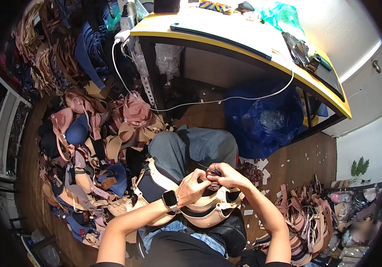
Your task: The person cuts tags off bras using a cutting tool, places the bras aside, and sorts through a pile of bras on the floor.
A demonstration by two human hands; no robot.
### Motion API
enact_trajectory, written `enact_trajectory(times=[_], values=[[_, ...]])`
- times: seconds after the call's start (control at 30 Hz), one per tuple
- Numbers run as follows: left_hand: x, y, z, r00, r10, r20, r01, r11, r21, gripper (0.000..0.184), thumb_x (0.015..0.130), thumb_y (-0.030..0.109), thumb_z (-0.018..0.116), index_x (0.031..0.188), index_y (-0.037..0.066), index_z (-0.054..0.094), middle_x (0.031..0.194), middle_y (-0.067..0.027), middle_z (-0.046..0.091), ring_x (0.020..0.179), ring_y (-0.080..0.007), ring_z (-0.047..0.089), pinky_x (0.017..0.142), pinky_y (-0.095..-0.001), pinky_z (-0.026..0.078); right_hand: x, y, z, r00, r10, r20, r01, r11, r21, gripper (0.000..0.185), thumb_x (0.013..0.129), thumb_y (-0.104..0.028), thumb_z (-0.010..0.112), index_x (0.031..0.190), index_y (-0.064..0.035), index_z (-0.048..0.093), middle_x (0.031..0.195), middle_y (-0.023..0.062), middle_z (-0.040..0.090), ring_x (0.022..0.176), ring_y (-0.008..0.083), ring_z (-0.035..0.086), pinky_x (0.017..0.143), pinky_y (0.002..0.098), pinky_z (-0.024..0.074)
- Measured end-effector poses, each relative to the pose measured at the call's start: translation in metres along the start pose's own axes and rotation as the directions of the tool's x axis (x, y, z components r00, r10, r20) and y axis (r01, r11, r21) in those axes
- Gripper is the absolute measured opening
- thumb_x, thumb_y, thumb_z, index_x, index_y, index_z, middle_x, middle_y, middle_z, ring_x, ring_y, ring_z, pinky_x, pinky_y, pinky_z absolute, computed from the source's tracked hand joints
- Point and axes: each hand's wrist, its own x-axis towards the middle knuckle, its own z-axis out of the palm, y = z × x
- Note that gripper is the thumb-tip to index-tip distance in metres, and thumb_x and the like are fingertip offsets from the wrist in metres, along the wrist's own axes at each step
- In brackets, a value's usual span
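Observation:
Across my lap lie several beige bras (206, 215) with dark inner cups, stacked together. My left hand (193, 187), below a watch, is closed in a pinch over the top edge of the stack. What its fingertips hold is too small to make out. Close beside it, almost touching, my right hand (227, 176) is closed around a small blue-handled tool (217, 172), its thin dark tip pointing left. A small dark-reddish piece (213, 186) shows just under the fingers. My bent knees (191, 147) in jeans are beyond the hands.
A large mixed pile of bras (93, 173) covers the floor at left. More bras (309, 218) are heaped at right. A yellow-edged table (244, 44) stands ahead, a white cable (226, 99) hanging below it, with a blue plastic bag (262, 118) underneath. Paper scraps dot the floor.

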Motion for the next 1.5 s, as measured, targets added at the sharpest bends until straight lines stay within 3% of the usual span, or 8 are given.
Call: enact_trajectory(times=[0.23, 0.33, 0.4, 0.5, 0.6, 0.73, 0.97, 1.5], values=[[0.013, 0.008, -0.008, 0.924, -0.346, -0.163, 0.360, 0.930, 0.068, 0.018, 0.073, 0.010, 0.064, 0.085, 0.002, 0.054, 0.087, -0.0138, 0.049, 0.081, -0.0310, 0.048, 0.075, -0.0381, 0.040, -0.050, 0.020, -0.028, 0.857, 0.124, -0.501, -0.005, 0.973, 0.231, 0.017, 0.084, -0.011, 0.054, 0.086, 0.0051, 0.055, 0.078, 0.0044, 0.059, 0.073, 0.0098, 0.050, 0.067, 0.0253, 0.0429], [0.003, 0.000, -0.008, 0.797, -0.488, 0.355, 0.557, 0.822, -0.119, 0.024, 0.087, 0.018, 0.052, 0.098, -0.002, 0.056, 0.086, -0.0127, 0.060, 0.078, -0.0244, 0.057, 0.073, -0.0353, 0.044, -0.097, 0.026, -0.040, 0.816, 0.290, -0.500, -0.349, 0.937, -0.026, 0.025, 0.086, -0.022, 0.053, 0.082, 0.0026, 0.054, 0.077, 0.0089, 0.058, 0.067, 0.0175, 0.051, 0.065, 0.0288, 0.0422], [0.012, -0.005, -0.014, 0.741, -0.451, 0.498, 0.622, 0.741, -0.254, 0.025, 0.087, 0.018, 0.052, 0.101, -0.003, 0.056, 0.089, -0.0116, 0.061, 0.080, -0.0198, 0.057, 0.075, -0.0325, 0.044, -0.113, 0.007, -0.044, 0.721, 0.500, -0.479, -0.661, 0.705, -0.258, 0.030, 0.087, -0.031, 0.048, 0.094, -0.0029, 0.056, 0.084, 0.0176, 0.059, 0.071, 0.0329, 0.058, 0.066, 0.0357, 0.0446], [0.013, -0.013, -0.012, 0.707, -0.310, 0.636, 0.677, 0.554, -0.483, 0.024, 0.087, 0.013, 0.054, 0.104, -0.004, 0.056, 0.092, -0.0052, 0.062, 0.085, -0.0078, 0.053, 0.077, -0.0241, 0.044, -0.103, -0.032, -0.015, 0.610, 0.127, -0.782, -0.569, 0.757, -0.320, 0.032, 0.088, -0.031, 0.047, 0.107, -0.0057, 0.054, 0.092, 0.0195, 0.058, 0.077, 0.0364, 0.058, 0.069, 0.0406, 0.0455], [0.015, -0.017, -0.014, 0.696, -0.315, 0.645, 0.715, 0.385, -0.584, 0.020, 0.084, 0.007, 0.057, 0.101, -0.004, 0.058, 0.090, -0.0008, 0.061, 0.082, -0.0053, 0.052, 0.075, -0.0216, 0.044, -0.072, -0.084, 0.020, 0.726, -0.050, -0.686, -0.245, 0.913, -0.326, 0.036, 0.086, -0.024, 0.049, 0.116, -0.0030, 0.049, 0.092, 0.0178, 0.059, 0.078, 0.0316, 0.059, 0.067, 0.0375, 0.0473], [0.008, -0.024, -0.021, 0.661, -0.432, 0.614, 0.737, 0.221, -0.639, 0.015, 0.078, 0.003, 0.060, 0.092, -0.001, 0.062, 0.084, -0.0016, 0.062, 0.078, -0.0074, 0.054, 0.074, -0.0212, 0.043, -0.047, -0.071, 0.065, 0.766, -0.361, -0.532, -0.133, 0.720, -0.681, 0.034, 0.081, -0.016, 0.056, 0.112, -0.0024, 0.051, 0.086, 0.0142, 0.060, 0.075, 0.0275, 0.060, 0.062, 0.0338, 0.0480], [0.019, -0.015, -0.027, 0.485, -0.602, 0.635, 0.771, -0.048, -0.635, 0.015, 0.078, 0.010, 0.065, 0.091, 0.003, 0.061, 0.085, 0.0005, 0.060, 0.077, -0.0068, 0.055, 0.071, -0.0200, 0.043, -0.078, -0.052, 0.070, 0.769, -0.194, -0.609, -0.224, 0.811, -0.540, 0.028, 0.081, -0.017, 0.056, 0.106, -0.0035, 0.054, 0.084, 0.0142, 0.060, 0.072, 0.0278, 0.061, 0.057, 0.0345, 0.0483], [0.018, -0.012, -0.025, 0.451, -0.641, 0.621, 0.801, -0.016, -0.598, 0.008, 0.081, 0.010, 0.060, 0.087, 0.004, 0.059, 0.082, 0.0029, 0.058, 0.076, -0.0047, 0.052, 0.071, -0.0187, 0.040, -0.068, -0.053, 0.075, 0.769, -0.097, -0.632, -0.269, 0.848, -0.457, 0.027, 0.082, -0.017, 0.053, 0.105, -0.0023, 0.054, 0.089, 0.0156, 0.061, 0.075, 0.0287, 0.061, 0.063, 0.0357, 0.0482]])
